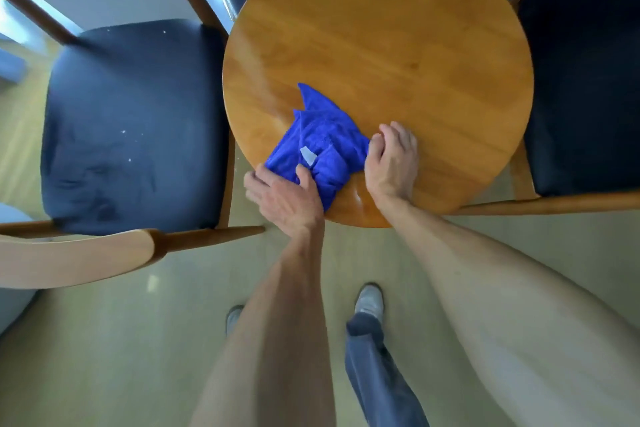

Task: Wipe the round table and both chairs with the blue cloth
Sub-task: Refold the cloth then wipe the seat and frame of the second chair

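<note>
On the near-left part of the round tabletop lies the blue cloth, bunched and loosely folded, a pale tag showing on top, one corner pointing toward the far side. Left hand sits at the cloth's near-left edge, right at the tabletop rim; thumb lies over the fabric and fingers curl round its edge, so it grips the cloth. Right hand rests at the cloth's right edge, fingers bent down onto fabric and wood; whether it pinches the cloth or merely presses it cannot be told. Both hands bracket the bundle, likely to gather or refold it into a pad before wiping. Left chair stands just beside the table, dark seat carrying pale specks, probably crumbs or dust, so it needs the cloth too. Right chair also stands close, its seat dark and partly cut off by the frame edge. Most of the tabletop lies beyond the cloth, far and right. Judged stage: early, table in hand, chairs not yet reached.
</note>
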